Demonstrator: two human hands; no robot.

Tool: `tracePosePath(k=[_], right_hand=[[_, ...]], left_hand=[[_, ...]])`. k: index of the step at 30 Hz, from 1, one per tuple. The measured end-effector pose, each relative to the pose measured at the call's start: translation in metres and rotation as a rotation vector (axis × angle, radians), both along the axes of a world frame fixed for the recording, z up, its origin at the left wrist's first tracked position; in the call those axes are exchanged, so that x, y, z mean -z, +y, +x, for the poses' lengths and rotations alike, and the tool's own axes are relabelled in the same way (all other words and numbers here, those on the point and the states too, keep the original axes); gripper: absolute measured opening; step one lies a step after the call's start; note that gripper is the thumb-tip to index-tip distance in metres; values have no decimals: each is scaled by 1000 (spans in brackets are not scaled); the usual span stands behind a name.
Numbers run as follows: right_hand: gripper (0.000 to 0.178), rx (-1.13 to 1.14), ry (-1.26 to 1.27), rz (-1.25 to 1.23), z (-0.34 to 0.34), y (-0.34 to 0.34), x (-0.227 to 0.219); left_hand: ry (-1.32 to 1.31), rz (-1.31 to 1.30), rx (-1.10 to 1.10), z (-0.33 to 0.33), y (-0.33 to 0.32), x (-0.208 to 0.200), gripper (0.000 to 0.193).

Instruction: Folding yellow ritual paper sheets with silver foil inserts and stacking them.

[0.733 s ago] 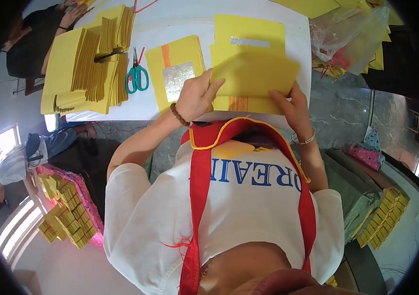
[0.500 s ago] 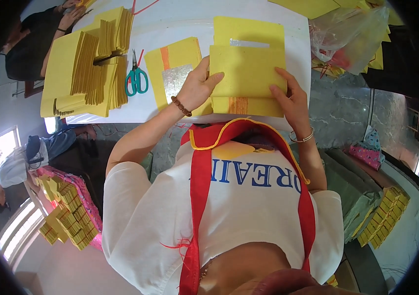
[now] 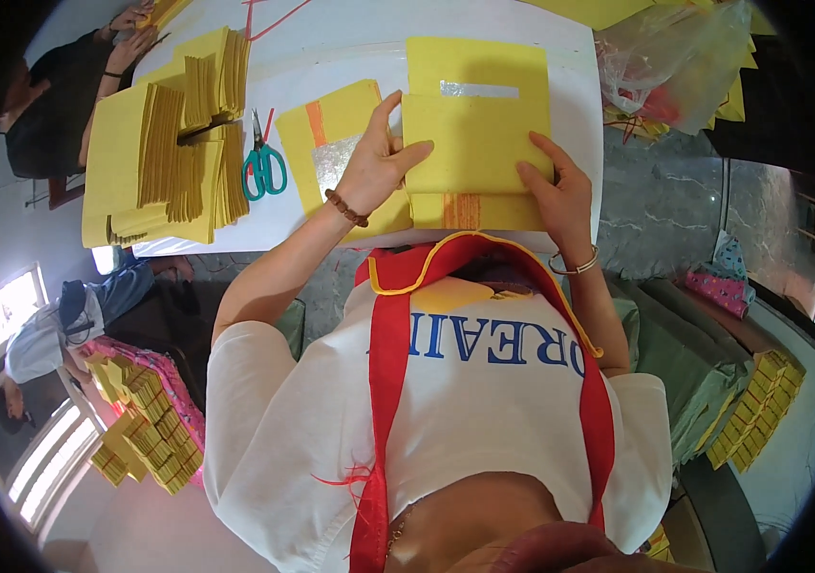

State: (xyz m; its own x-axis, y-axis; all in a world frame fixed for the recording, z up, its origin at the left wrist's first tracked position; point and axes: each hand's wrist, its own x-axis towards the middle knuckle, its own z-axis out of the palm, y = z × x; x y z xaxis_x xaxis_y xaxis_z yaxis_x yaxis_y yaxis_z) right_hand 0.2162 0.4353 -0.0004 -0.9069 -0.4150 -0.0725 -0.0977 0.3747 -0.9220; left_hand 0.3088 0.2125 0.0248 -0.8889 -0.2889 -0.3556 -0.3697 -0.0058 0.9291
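Note:
A stack of yellow paper, folded over across its middle, lies before me at the table's near edge. A silvery strip shows above the fold-over's top edge, and an orange band crosses its lower part. My left hand grips its left edge, thumb on top and index finger stretched up beside it. At the right edge, my right hand has its thumb and index finger on the paper; its other fingers are partly hidden. Left of this lies another yellow sheet with a silver square and an orange stripe, partly behind my left forearm.
Teal-handled scissors lie beside tall piles of folded yellow paper on the white table. A clear plastic bag is at the far right. Another person's hands work at the far left. Bundled yellow stacks stand at right.
My left index finger has straightened and lifted off the paper's edge. The fold-over's top edge sits slightly lower, showing more of the silvery strip. The whole view has shifted slightly.

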Motion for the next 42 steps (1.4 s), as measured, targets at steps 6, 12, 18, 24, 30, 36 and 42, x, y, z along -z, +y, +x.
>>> tracePosePath(k=[6,12,18,24,30,36,42], right_hand=[[40,21,-22,36,1,-2,-7],[40,22,3,44,2,-2,-6],[38,-7,-3,98,4,2,-16],[43,-251,716,411,30,15,-19],[48,-455,733,478,40,24,4],[51,-466,683,444,43,22,5],[43,-452,277,190,29,29,-20]], left_hand=[[599,-1046,106,-14,3,-13,53],[430,-1264,462,-26,52,1,53],[424,-1326,461,-18,53,21,60],[384,-1259,466,-19,51,27,61],[424,-1249,441,-24,48,28,61],[563,-1042,486,-10,38,26,56],[581,-1262,619,-9,45,23,50]])
